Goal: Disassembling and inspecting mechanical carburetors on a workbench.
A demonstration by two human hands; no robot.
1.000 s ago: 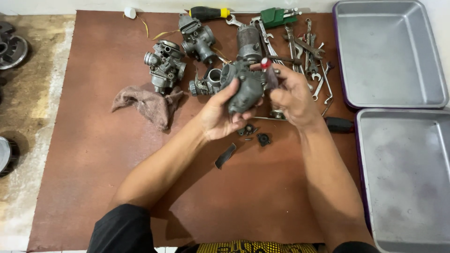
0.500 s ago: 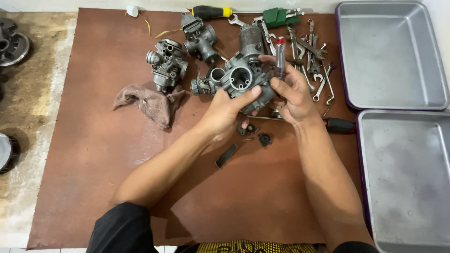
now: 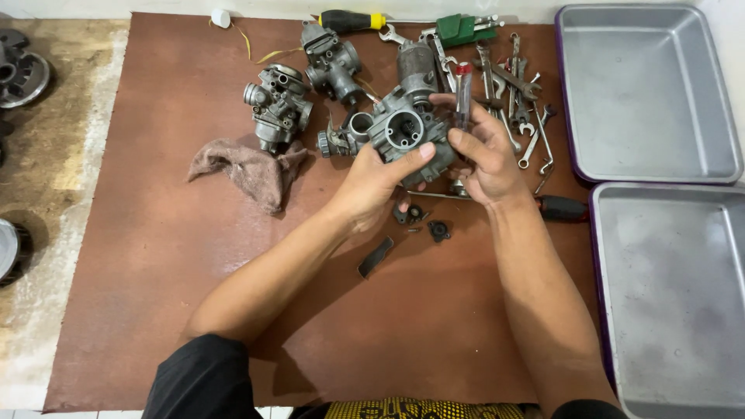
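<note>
I've got both hands clamped on the carburetor [image 3: 403, 133], left hand [image 3: 372, 182] cupping underneath, right hand [image 3: 485, 159] gripping its side, 3 small removed parts [image 3: 419, 219] on the mat [image 3: 155, 256], body otherwise intact.

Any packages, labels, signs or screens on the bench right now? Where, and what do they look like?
None in view. The brown mat holds only bare metal parts, loose hand tools, a rag and two empty grey trays. The left hand and right hand hold an unlabelled grey carburetor.
</note>
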